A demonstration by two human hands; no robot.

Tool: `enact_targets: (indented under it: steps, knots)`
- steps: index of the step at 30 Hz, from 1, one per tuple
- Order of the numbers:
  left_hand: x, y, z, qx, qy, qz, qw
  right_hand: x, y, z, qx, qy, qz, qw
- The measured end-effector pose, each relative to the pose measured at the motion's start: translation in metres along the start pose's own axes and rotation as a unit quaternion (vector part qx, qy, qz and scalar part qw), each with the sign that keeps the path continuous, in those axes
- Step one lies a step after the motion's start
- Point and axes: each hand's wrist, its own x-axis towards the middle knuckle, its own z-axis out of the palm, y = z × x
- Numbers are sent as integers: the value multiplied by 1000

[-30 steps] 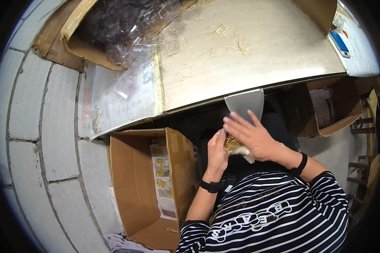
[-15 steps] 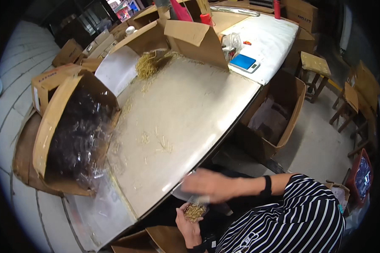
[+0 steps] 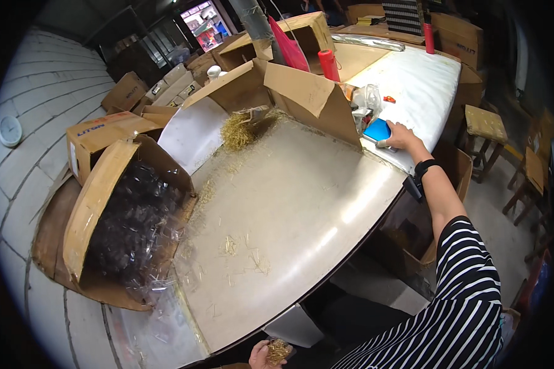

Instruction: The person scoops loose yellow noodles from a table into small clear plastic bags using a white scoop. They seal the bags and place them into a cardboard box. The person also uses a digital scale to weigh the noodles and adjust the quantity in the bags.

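My right hand [image 3: 398, 137] is at the far right of the table, closed on the near right end of a small digital scale [image 3: 377, 130] with a blue top. Its fingers cover the end of the scale where the display sits. At the table's near edge, low in the picture, my left hand [image 3: 260, 355] holds a small clear pack of thin gold-coloured metal pieces [image 3: 278, 350]. The lower part of that hand is cut off by the frame. A heap of similar gold pieces [image 3: 237, 133] lies at the far side of the table, with several loose ones [image 3: 256, 263] scattered nearer.
On the left a tilted carton [image 3: 80, 215] spills clear plastic cases [image 3: 135, 221] toward the table [image 3: 289, 203]. Cardboard flaps [image 3: 308, 92] wall its far side. A red bottle [image 3: 329, 65] and plastic bags [image 3: 367, 98] stand near the scale. Wooden stools [image 3: 485, 126] are at right.
My right hand has moved from above the left hand out to the scale and taken hold of it. My left hand keeps the pack, lower in the picture as the view has shifted.
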Motion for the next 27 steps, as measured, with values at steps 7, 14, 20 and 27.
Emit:
enact_targets:
  steps: [7, 14, 20, 27]
  knots:
    - [4, 13, 23, 55, -1, 39, 998, -30, -4, -7, -1, 65, -37, 997]
    - [31, 11, 14, -13, -4, 98, 995, -175, -65, 18, 170, 85, -212, 959]
    - [45, 26, 54, -99, -73, 62, 990, -245, -143, 45, 118, 21, -280, 952]
    - [41, 22, 48, -94, -51, 137, 985, -260, -200, 89, 72, 60, -275, 957]
